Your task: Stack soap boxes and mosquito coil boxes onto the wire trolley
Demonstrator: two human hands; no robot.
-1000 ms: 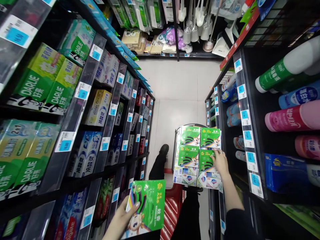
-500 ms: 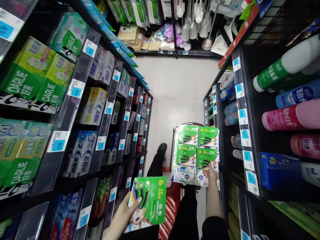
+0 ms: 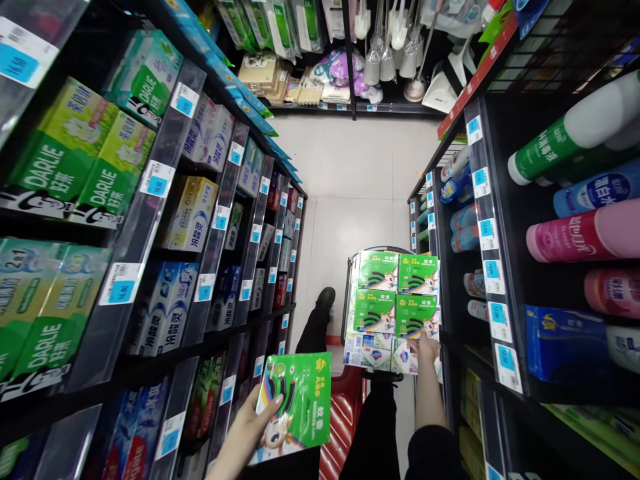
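Note:
My left hand grips a green mosquito coil box by its left edge, with the thumb across its front. Low on the right, my right hand is closed at the bottom edge of another mosquito coil box; part of its fingers is hidden. That box lies in a two-by-two group of green boxes, beside a matching mosquito coil box. Under them, packs with white and green print, including a soap pack, fill a black-rimmed basket or cart.
Toothpaste boxes line the left shelves, behind clear price strips. Bottles lie on the right shelves, close to my right arm. Tiled floor runs to a far rack with brushes. Something red and ridged is below the basket.
The view has shifted very slightly. Both hands stay at their boxes, with hardly any movement.

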